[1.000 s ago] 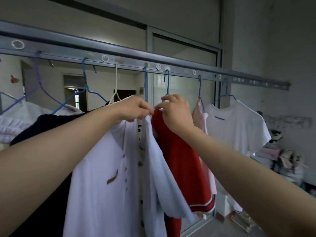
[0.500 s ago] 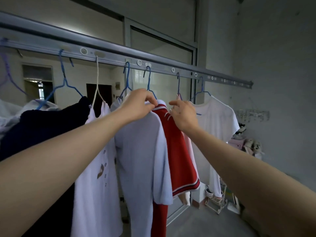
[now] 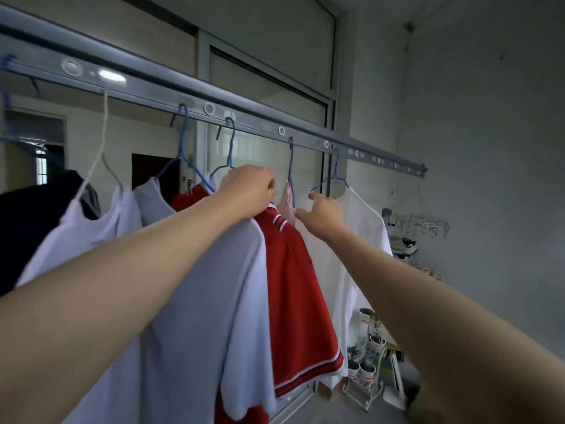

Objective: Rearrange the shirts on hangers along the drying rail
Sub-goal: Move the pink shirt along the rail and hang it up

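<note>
Red shirt (image 3: 293,270) is gripped at the shoulder by the curled left hand (image 3: 247,191); the right hand (image 3: 324,217) is held loosely spread beside the pink shirt (image 3: 285,198).

The left hand (image 3: 249,191) is up under the drying rail (image 3: 146,87). Its fingers curl on the top of the red shirt (image 3: 293,289) at the base of a blue hanger (image 3: 230,148), against the shoulder of a pale shirt (image 3: 201,301). The right hand (image 3: 324,215), fingers loosely extended, is at the near shoulder of a white shirt (image 3: 363,221), just beside a pink garment (image 3: 286,200). A dark garment (image 3: 27,215) hangs at far left.
</note>
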`<state>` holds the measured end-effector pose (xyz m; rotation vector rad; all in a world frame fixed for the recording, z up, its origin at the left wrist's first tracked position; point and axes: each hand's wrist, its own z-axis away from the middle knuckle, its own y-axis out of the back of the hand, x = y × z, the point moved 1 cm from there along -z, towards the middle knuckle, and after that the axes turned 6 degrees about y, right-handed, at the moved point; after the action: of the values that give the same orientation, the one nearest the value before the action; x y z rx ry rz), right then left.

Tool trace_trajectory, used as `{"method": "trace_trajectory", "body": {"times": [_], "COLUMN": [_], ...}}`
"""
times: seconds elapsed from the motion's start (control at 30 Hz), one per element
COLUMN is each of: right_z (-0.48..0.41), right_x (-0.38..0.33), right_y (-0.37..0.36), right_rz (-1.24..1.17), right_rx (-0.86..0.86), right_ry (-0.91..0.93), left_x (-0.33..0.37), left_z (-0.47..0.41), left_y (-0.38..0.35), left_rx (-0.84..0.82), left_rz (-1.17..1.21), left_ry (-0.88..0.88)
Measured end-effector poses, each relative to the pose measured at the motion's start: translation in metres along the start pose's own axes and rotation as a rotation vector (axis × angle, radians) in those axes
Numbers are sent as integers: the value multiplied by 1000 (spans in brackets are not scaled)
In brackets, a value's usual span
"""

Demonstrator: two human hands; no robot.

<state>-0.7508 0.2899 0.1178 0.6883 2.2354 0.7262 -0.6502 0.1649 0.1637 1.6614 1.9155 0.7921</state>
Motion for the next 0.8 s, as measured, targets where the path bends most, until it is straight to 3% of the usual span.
{"method": "trace_trajectory", "body": {"times": [0.1, 0.2, 0.43, 0.47, 0.57, 0.63, 0.8], "right_z": [-19, -35, -57, -58, -65, -67, -69], "right_x": [14, 23, 29, 30, 37, 43, 55], "right_y": [-7, -10, -19, -23, -32, -33, -34], "right_rz": [-40, -97, -407, -424, -394, -354, -411], "right_rx": [-38, -28, -165, -165, -135, -89, 14], "right_ry": [43, 101, 131, 121, 131, 121, 63], "left_x": [8, 22, 51, 49, 41, 34, -2], "left_z": [-23, -43, -83, -85, -92, -92, -82], "left_y": [-11, -22, -69, -74, -78, -77, -74], "left_rx": [42, -92, -399, -448, -312, -206, -190], "left_rz": [-8, 5, 101, 63, 30, 140, -7], "left_ry": [-42, -15, 275, 246, 202, 237, 223]}}
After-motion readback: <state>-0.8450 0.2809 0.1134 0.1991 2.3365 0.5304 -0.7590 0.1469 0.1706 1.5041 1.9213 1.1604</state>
